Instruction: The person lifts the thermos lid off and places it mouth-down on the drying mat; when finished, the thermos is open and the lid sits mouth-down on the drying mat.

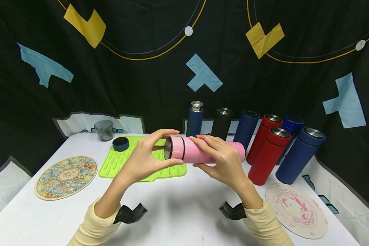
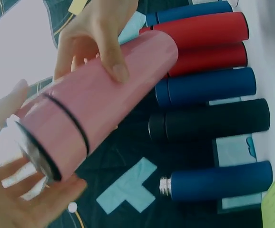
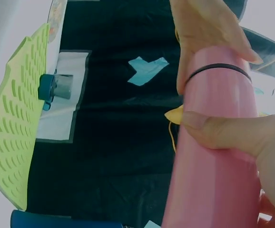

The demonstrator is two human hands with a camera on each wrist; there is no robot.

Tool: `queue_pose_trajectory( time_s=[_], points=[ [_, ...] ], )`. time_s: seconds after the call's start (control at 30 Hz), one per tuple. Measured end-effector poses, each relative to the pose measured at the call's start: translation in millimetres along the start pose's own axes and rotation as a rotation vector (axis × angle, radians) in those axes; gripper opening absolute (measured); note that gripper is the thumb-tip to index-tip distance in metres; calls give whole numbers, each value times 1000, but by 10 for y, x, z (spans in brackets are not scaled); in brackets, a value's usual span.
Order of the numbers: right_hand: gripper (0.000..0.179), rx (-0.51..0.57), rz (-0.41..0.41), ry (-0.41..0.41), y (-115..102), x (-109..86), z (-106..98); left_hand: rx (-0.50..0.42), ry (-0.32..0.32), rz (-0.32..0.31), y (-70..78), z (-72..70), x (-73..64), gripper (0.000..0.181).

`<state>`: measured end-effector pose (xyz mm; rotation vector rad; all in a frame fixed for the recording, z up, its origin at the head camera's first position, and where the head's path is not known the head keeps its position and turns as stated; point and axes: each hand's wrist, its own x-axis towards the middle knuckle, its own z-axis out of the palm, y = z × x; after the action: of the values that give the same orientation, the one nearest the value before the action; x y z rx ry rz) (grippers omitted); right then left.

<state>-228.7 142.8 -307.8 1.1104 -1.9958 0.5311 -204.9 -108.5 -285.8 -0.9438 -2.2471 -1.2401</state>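
A pink thermos flask [image 1: 200, 150] with a steel-topped lid [image 1: 176, 148] is held sideways above the table, lid end to the left. My right hand [image 1: 222, 155] grips its body, thumb [image 3: 213, 129] along one side. Around the lid curve the fingers of my left hand [image 1: 139, 159], its thumb below and index finger above in the head view. Between lid and body runs a black ring [image 2: 68, 118]. Left of the flask, a dark blue lid [image 1: 121, 144] rests on a green drying mat [image 1: 112, 164]. Behind stands a lidless navy flask [image 1: 195, 123], its steel mouth showing.
Black [image 1: 222, 123], blue [image 1: 246, 128] and red [image 1: 267, 155] flasks stand upright at the back and right. A grey glass [image 1: 104, 130] stands at the back left. Round patterned mats lie at left [image 1: 67, 177] and right [image 1: 296, 210]. A black curtain [image 1: 160, 85] hangs behind.
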Motion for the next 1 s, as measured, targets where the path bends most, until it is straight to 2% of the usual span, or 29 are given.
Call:
queue_pose_trajectory(
  time_s=[0.17,0.33,0.5,0.63,0.73,0.8,0.9,1.0],
  points=[
    [77,52,3,-13,20,-4,14,8,-77,105,-15,-48,1,73],
    [77,72,22,-10,17,-6,11,-8,-56,134,-20,-56,3,67],
    [73,18,8,13,5,-1,3,-30,0,110,3,-36,8,65],
    [71,-31,-16,30,-1,6,7,-26,46,19,30,-20,-6,62],
    [71,-63,-29,33,-3,11,10,-17,51,-48,44,-11,-9,61],
    [71,-71,-31,31,2,9,12,-15,43,-68,46,-12,-8,62],
    [71,-53,-25,28,6,8,5,-10,4,-49,22,-24,-5,67],
    [72,-6,-13,15,13,5,-11,-12,-54,21,-11,-55,0,74]
  ],
)
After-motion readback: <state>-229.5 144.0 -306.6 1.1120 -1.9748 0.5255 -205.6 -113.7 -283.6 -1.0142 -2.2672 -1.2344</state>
